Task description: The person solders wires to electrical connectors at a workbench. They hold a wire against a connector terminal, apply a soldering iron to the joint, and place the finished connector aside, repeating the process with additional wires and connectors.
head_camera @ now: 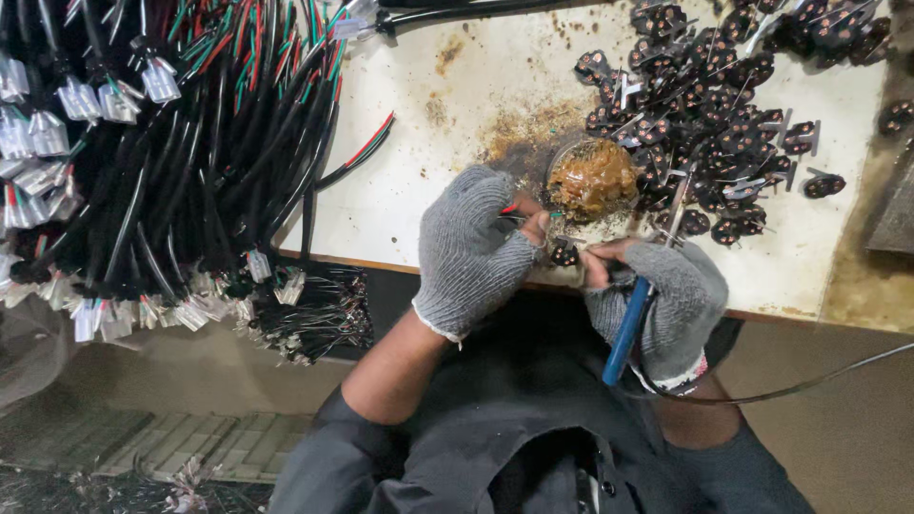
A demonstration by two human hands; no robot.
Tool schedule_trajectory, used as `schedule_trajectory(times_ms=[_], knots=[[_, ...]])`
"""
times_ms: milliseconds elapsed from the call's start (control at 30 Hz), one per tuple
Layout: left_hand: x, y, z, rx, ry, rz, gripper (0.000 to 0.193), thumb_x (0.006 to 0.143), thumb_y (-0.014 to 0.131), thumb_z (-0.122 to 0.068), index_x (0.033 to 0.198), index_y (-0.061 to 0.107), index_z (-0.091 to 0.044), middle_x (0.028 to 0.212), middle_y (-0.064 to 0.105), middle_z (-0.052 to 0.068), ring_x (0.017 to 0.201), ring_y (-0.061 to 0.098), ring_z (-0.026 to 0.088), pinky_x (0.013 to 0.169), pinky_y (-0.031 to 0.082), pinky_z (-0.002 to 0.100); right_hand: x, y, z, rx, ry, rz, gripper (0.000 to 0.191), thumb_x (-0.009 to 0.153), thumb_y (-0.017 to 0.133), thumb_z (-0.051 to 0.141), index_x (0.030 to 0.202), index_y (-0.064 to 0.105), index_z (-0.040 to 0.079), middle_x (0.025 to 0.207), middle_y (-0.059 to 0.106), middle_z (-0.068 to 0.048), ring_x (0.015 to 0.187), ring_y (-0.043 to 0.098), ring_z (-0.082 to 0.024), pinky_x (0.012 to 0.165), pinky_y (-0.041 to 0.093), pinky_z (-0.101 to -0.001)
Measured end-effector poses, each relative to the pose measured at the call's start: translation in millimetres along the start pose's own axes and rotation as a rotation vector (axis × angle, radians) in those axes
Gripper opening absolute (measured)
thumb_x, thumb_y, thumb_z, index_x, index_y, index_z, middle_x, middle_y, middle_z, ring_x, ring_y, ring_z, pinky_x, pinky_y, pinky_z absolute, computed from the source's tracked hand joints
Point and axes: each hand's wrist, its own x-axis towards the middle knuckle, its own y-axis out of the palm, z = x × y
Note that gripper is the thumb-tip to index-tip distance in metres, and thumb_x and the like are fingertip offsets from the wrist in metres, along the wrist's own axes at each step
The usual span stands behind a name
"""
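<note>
Gloves hide both palms; small part [564,253] indistinct

Wire bundle [143,143] cut off by top & left edges. Pile of small black parts [714,105] runs off top. Blue-handled tool [626,330]: tip hidden behind right hand [666,305]. Part at fingertips too small to tell.

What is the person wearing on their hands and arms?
Both the left hand and right hand wear grey knitted gloves with the fingertips cut off. The right glove has a red-trimmed cuff, the left a pale one. Dark grey sleeves are pushed up the arms.
</note>
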Motion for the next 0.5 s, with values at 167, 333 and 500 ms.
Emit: schedule_trajectory(times_ms=[167,333,500], knots=[[1.9,5.3,0.4,0.084,0.006,-0.003,0.017,0.086,0.08,-0.025,0.083,0.068,-0.012,0.085,0.063,0.009,0.081,0.066,0.03,0.07,0.051,0.041,4.6,0.5,4.6,-0.167,-0.025,0.048,0.035,0.081,0.095,0.016,0.097,0.065,0.012,0.088,0.072,-0.008,0.077,0.069,-0.029,0.07,0.051,-0.0378],[2.2,7.8,0.2,0.088,0.024,-0.033,0.015,0.084,0.079,-0.024,0.083,0.069,-0.012,0.085,0.064,0.008,0.083,0.066,0.03,0.072,0.053,0.041,6.6,4.3,5.2,-0.158,-0.091,0.042,0.037,0.081,0.097,0.018,0.099,0.066,0.009,0.09,0.071,-0.008,0.077,0.069,-0.029,0.068,0.05,-0.0386],[-1.7,6.4,2.3,0.035,0.026,-0.046,0.017,0.085,0.079,-0.025,0.085,0.07,-0.011,0.084,0.063,0.009,0.082,0.066,0.03,0.072,0.052,0.04,5.6,6.4,6.9,-0.144,-0.081,0.034,0.034,0.084,0.096,0.019,0.1,0.068,0.009,0.091,0.073,-0.008,0.079,0.07,-0.029,0.071,0.051,-0.0387]])
